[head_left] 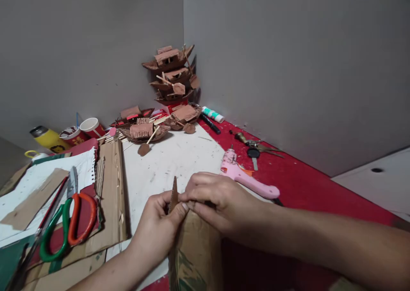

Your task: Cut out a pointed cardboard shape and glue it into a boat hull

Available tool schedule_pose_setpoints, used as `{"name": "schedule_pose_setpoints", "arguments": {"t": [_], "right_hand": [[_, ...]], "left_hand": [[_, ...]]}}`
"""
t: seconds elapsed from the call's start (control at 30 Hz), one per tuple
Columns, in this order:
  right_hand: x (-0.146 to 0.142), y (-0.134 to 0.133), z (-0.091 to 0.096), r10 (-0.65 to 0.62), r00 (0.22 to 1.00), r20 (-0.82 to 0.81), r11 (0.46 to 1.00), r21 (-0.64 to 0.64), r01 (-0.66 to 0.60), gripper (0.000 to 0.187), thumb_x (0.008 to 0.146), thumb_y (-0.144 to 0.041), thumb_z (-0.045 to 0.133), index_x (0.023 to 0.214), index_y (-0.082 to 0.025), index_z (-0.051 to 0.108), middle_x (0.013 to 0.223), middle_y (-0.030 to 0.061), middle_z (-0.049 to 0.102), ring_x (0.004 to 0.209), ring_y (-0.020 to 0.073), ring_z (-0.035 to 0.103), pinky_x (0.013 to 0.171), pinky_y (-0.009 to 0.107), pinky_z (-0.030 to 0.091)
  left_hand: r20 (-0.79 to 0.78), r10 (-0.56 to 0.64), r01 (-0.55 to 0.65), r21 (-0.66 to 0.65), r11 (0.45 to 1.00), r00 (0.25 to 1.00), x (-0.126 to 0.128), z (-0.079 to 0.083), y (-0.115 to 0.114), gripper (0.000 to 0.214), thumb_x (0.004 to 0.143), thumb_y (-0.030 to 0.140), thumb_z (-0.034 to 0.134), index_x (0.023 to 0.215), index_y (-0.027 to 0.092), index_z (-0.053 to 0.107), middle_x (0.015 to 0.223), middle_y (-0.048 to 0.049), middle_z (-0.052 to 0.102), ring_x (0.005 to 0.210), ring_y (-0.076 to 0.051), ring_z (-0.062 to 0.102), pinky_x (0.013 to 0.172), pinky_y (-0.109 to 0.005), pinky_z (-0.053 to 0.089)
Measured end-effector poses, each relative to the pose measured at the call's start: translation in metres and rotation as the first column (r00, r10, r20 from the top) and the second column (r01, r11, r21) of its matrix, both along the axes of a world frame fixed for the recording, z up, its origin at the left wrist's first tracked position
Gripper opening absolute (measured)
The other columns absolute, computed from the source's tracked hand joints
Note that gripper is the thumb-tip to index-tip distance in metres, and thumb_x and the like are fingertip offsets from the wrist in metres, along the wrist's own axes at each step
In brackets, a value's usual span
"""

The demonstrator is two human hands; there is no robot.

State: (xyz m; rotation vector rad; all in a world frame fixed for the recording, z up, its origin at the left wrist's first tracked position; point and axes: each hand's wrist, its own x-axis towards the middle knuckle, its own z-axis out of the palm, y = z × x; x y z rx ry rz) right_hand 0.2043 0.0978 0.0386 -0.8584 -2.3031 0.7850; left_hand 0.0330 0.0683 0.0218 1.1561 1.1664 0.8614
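My left hand (157,226) and my right hand (215,199) meet low in the middle of the view, both pinched on a brown cardboard piece (195,248). Its pointed tip (174,193) stands up between my thumbs. The rest of the cardboard runs down toward me below the hands. A pink glue gun (246,176) lies just beyond my right hand on the white board (166,163).
Scissors with a green and an orange handle (68,225) lie on cardboard sheets (110,193) at left. Several brown cardboard boats (171,75) are stacked in the far corner, more (144,131) lie below. Cups (91,126), a yellow bottle (48,138), keys (254,148) and a glue stick (213,114) stand around.
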Motion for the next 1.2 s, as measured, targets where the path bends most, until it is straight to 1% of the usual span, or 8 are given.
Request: {"name": "schedule_pose_setpoints", "arguments": {"t": [0.13, 0.23, 0.3, 0.4, 0.47, 0.57, 0.8, 1.2], "right_hand": [[0.001, 0.001, 0.010, -0.121, 0.992, -0.028, 0.979, -0.168, 0.115, 0.053, 0.080, -0.015, 0.063, 0.132, -0.016, 0.052, 0.109, 0.0096, 0.065, 0.098, 0.0190, 0.060, 0.086, 0.032, 0.047], [0.001, 0.003, 0.014, -0.203, 0.977, -0.069, 0.935, -0.311, 0.173, 0.067, 0.077, -0.016, 0.065, 0.139, -0.021, 0.040, 0.101, 0.0048, 0.063, 0.087, 0.0160, 0.060, 0.078, 0.028, 0.048], [-0.001, 0.004, 0.012, -0.239, 0.966, -0.094, 0.892, -0.415, 0.181, 0.059, 0.075, -0.017, 0.065, 0.131, -0.019, 0.046, 0.092, 0.0019, 0.061, 0.078, 0.0137, 0.058, 0.068, 0.024, 0.046], [-0.003, 0.006, 0.007, -0.259, 0.962, -0.086, 0.844, -0.505, 0.181, 0.019, 0.075, -0.015, 0.060, 0.094, -0.015, 0.062, 0.074, -0.0019, 0.056, 0.067, 0.0107, 0.051, 0.057, 0.020, 0.038], [-0.005, 0.008, 0.006, -0.269, 0.959, -0.085, 0.832, -0.523, 0.186, 0.004, 0.075, -0.013, 0.058, 0.074, -0.014, 0.061, 0.066, -0.0033, 0.052, 0.064, 0.0098, 0.048, 0.057, 0.020, 0.035], [-0.004, 0.010, 0.005, -0.268, 0.959, -0.094, 0.818, -0.548, 0.175, 0.006, 0.076, -0.012, 0.058, 0.075, -0.013, 0.064, 0.065, -0.0036, 0.053, 0.062, 0.0094, 0.046, 0.056, 0.021, 0.034], [0.000, 0.010, 0.002, -0.222, 0.970, -0.095, 0.840, -0.523, 0.142, 0.012, 0.080, -0.020, 0.060, 0.071, -0.013, 0.063, 0.057, -0.0048, 0.048, 0.056, 0.0078, 0.042, 0.049, 0.019, 0.030], [0.000, 0.012, -0.001, -0.213, 0.959, -0.187, 0.864, -0.495, 0.095, 0.009, 0.078, -0.010, 0.060, 0.069, -0.012, 0.062, 0.056, -0.0058, 0.048, 0.055, 0.0061, 0.042, 0.049, 0.018, 0.030]], "left_hand": [[0.036, 0.028, -0.027, -0.034, 0.999, 0.999, -0.002, 0.000, 0.000, 0.025, 0.080, 0.039, 0.068, 0.088, 0.016, 0.073, 0.075, -0.0033, 0.071, 0.071, -0.015, 0.058, 0.067, -0.025, 0.045], [0.051, 0.046, -0.042, -0.066, 0.997, 0.998, -0.003, -0.001, 0.001, 0.028, 0.082, 0.042, 0.066, 0.090, 0.016, 0.073, 0.078, -0.0046, 0.072, 0.074, -0.017, 0.062, 0.069, -0.027, 0.047], [0.053, 0.049, -0.046, -0.056, 0.997, 0.997, -0.002, -0.001, 0.000, 0.029, 0.082, 0.043, 0.065, 0.093, 0.016, 0.072, 0.082, -0.0057, 0.073, 0.080, -0.019, 0.065, 0.070, -0.028, 0.048], [0.012, 0.089, -0.089, 0.042, 0.995, 0.996, 0.000, -0.001, -0.003, 0.028, 0.082, 0.039, 0.066, 0.100, 0.017, 0.069, 0.088, -0.0051, 0.073, 0.084, -0.019, 0.066, 0.073, -0.028, 0.050], [-0.040, 0.151, -0.144, 0.147, 0.979, 0.988, -0.001, -0.002, -0.006, 0.029, 0.082, 0.037, 0.067, 0.105, 0.018, 0.067, 0.090, -0.0039, 0.072, 0.083, -0.018, 0.066, 0.074, -0.027, 0.051], [-0.118, 0.193, -0.152, 0.291, 0.944, 0.974, -0.004, -0.005, -0.010, 0.029, 0.087, 0.035, 0.062, 0.112, 0.020, 0.066, 0.095, -0.0037, 0.073, 0.081, -0.017, 0.067, 0.071, -0.026, 0.052], [-0.358, 0.215, 0.039, 0.584, 0.811, 0.909, -0.011, -0.013, -0.012, 0.030, 0.091, 0.025, 0.055, 0.119, 0.025, 0.067, 0.107, -0.0028, 0.073, 0.093, -0.019, 0.069, 0.083, -0.027, 0.052], [-0.368, 0.184, 0.076, 0.589, 0.804, 0.911, -0.009, -0.012, -0.008, 0.019, 0.092, 0.019, 0.055, 0.103, 0.026, 0.069, 0.089, 0.0014, 0.064, 0.080, -0.010, 0.059, 0.069, -0.019, 0.047]]}}
